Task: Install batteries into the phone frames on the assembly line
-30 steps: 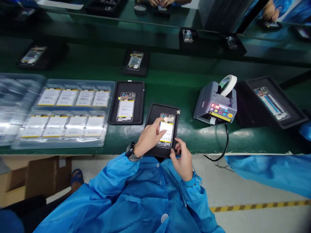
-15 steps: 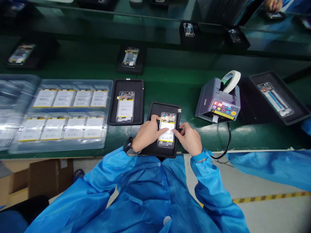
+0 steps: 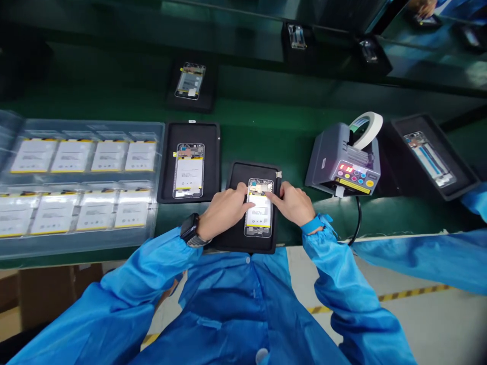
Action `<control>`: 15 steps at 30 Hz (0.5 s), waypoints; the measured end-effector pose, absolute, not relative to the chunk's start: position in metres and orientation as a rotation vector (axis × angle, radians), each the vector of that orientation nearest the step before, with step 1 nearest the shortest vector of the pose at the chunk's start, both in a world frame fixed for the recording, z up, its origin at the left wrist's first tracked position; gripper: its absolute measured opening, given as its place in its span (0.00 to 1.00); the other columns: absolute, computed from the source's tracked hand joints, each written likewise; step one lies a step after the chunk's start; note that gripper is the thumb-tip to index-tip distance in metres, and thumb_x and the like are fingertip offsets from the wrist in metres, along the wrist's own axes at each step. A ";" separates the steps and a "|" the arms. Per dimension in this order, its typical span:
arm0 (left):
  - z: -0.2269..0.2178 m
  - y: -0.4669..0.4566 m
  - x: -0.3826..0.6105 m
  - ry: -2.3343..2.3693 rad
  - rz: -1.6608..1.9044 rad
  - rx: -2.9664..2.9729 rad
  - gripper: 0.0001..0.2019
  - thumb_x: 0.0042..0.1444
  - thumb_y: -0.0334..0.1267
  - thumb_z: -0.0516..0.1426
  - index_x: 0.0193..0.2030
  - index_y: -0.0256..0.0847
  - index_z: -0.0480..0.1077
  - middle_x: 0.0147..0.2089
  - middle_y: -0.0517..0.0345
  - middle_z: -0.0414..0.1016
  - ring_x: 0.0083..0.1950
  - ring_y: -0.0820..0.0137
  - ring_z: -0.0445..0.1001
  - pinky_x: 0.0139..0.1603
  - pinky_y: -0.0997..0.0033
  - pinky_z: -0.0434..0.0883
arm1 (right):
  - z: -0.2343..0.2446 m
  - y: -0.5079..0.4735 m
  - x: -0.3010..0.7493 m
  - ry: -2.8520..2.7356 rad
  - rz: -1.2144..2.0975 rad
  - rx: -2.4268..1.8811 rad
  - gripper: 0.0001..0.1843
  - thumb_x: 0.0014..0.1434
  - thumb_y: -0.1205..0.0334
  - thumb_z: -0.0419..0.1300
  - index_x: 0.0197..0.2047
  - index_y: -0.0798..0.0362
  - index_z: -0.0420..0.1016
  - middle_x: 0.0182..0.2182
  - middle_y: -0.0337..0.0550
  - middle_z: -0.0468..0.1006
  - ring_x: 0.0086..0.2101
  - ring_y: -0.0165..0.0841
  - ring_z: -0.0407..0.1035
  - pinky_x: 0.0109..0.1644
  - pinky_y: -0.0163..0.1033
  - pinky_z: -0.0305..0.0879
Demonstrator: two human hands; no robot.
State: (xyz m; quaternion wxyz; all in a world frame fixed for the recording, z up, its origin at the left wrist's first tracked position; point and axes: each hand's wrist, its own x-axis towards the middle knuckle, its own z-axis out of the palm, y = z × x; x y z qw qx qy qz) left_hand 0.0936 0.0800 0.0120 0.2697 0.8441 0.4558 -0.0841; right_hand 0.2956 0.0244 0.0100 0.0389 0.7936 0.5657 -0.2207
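Your left hand (image 3: 224,210) and right hand (image 3: 297,203) apart, ungripped, thumbs over open phone (image 3: 259,210) in tray (image 3: 236,237), worktop (image 3: 247,139) front edge. Probably pressing parts; next wants light, precise thumbs.

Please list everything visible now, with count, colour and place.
Front phone: one, silver, centre
Front tray: one, black, beneath
Other phones: at least five, silver, left, right, behind
Other trays: several, black, beneath those
Batteries: eight visible, white, left
Battery tray: one, clear, beneath
Tape dispenser: one, grey, right
Tape roll: one, white, on dispenser
Bench: one, green, under trays
Cardboard: count unclear, brown, lower left
Another person's hand: one, blurred, top right
Watch: one, black, left wrist
Coat: one, blue, bottom
Left hand: one, bare, at phone
Right hand: one, bare, at phone
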 end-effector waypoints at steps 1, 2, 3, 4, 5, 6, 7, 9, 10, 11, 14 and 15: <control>0.011 0.079 0.093 1.232 -0.187 2.232 0.16 0.70 0.44 0.58 0.57 0.38 0.66 0.41 0.48 0.83 0.47 0.50 0.83 0.39 0.64 0.66 | 0.010 0.022 0.293 1.728 -0.661 2.439 0.23 0.72 0.37 0.57 0.45 0.50 0.70 0.32 0.46 0.80 0.34 0.42 0.76 0.32 0.39 0.49; 0.009 0.077 0.092 1.232 -0.138 2.163 0.15 0.69 0.43 0.58 0.57 0.38 0.66 0.38 0.50 0.83 0.44 0.53 0.83 0.39 0.64 0.66 | 0.010 0.020 0.290 1.719 -0.638 2.453 0.23 0.72 0.37 0.57 0.46 0.51 0.70 0.33 0.46 0.81 0.35 0.42 0.76 0.33 0.39 0.49; 0.008 0.075 0.091 1.222 -0.082 2.055 0.16 0.69 0.44 0.58 0.57 0.38 0.66 0.34 0.53 0.81 0.41 0.55 0.82 0.38 0.65 0.66 | 0.008 0.018 0.287 1.707 -0.612 2.479 0.23 0.72 0.37 0.57 0.47 0.51 0.69 0.33 0.46 0.81 0.35 0.42 0.77 0.33 0.39 0.48; 0.006 0.074 0.089 1.201 -0.022 1.907 0.17 0.68 0.44 0.58 0.58 0.38 0.65 0.30 0.57 0.80 0.37 0.59 0.81 0.36 0.67 0.66 | 0.006 0.016 0.284 1.698 -0.587 2.511 0.23 0.72 0.37 0.57 0.48 0.51 0.68 0.34 0.47 0.81 0.35 0.42 0.77 0.32 0.39 0.48; 0.004 0.073 0.088 1.172 0.039 1.731 0.18 0.68 0.44 0.58 0.59 0.38 0.64 0.27 0.61 0.77 0.31 0.63 0.78 0.32 0.68 0.65 | 0.003 0.014 0.282 1.695 -0.564 2.548 0.23 0.72 0.38 0.57 0.48 0.51 0.68 0.35 0.46 0.81 0.35 0.41 0.77 0.32 0.39 0.48; 0.002 0.072 0.086 1.134 0.097 1.542 0.20 0.67 0.44 0.58 0.60 0.38 0.63 0.24 0.65 0.74 0.25 0.66 0.74 0.28 0.70 0.63 | -0.001 0.013 0.281 1.700 -0.540 2.585 0.23 0.72 0.38 0.58 0.48 0.51 0.67 0.35 0.46 0.81 0.35 0.40 0.76 0.33 0.38 0.48; 0.002 0.072 0.085 1.095 0.155 1.357 0.20 0.66 0.44 0.58 0.61 0.37 0.62 0.22 0.68 0.72 0.20 0.70 0.68 0.25 0.72 0.61 | -0.005 0.010 0.279 1.711 -0.515 2.618 0.22 0.71 0.39 0.59 0.47 0.51 0.67 0.35 0.45 0.81 0.34 0.40 0.76 0.33 0.38 0.47; 0.005 0.069 0.085 1.038 0.265 1.045 0.19 0.63 0.42 0.58 0.57 0.37 0.65 0.21 0.70 0.69 0.15 0.76 0.59 0.20 0.75 0.54 | -0.011 0.002 0.279 1.745 -0.458 2.673 0.21 0.70 0.40 0.60 0.46 0.51 0.68 0.32 0.45 0.80 0.32 0.39 0.75 0.32 0.37 0.47; 0.007 0.067 0.085 1.017 0.313 0.922 0.16 0.60 0.40 0.59 0.53 0.37 0.67 0.21 0.70 0.68 0.15 0.77 0.57 0.18 0.76 0.52 | -0.015 -0.004 0.279 1.759 -0.426 2.702 0.21 0.69 0.40 0.60 0.45 0.51 0.69 0.31 0.45 0.79 0.30 0.39 0.74 0.31 0.37 0.47; 0.009 0.065 0.087 1.003 0.340 0.814 0.12 0.58 0.39 0.60 0.46 0.37 0.69 0.20 0.70 0.66 0.14 0.79 0.56 0.17 0.77 0.51 | -0.019 -0.010 0.281 1.772 -0.400 2.738 0.21 0.69 0.39 0.58 0.45 0.50 0.70 0.28 0.45 0.78 0.27 0.40 0.73 0.30 0.38 0.47; 0.005 0.068 0.095 0.967 0.333 0.600 0.08 0.52 0.35 0.61 0.27 0.38 0.67 0.19 0.66 0.64 0.16 0.78 0.61 0.17 0.78 0.57 | -0.043 -0.019 0.290 1.828 -0.408 2.918 0.30 0.60 0.25 0.55 0.39 0.45 0.73 0.19 0.42 0.69 0.18 0.44 0.65 0.24 0.42 0.49; 0.000 0.072 0.097 0.937 0.292 0.557 0.11 0.52 0.36 0.62 0.24 0.38 0.66 0.20 0.64 0.64 0.18 0.78 0.62 0.19 0.78 0.62 | -0.053 -0.016 0.293 1.864 -0.454 2.989 0.32 0.56 0.21 0.56 0.39 0.42 0.74 0.17 0.42 0.67 0.17 0.46 0.63 0.22 0.44 0.50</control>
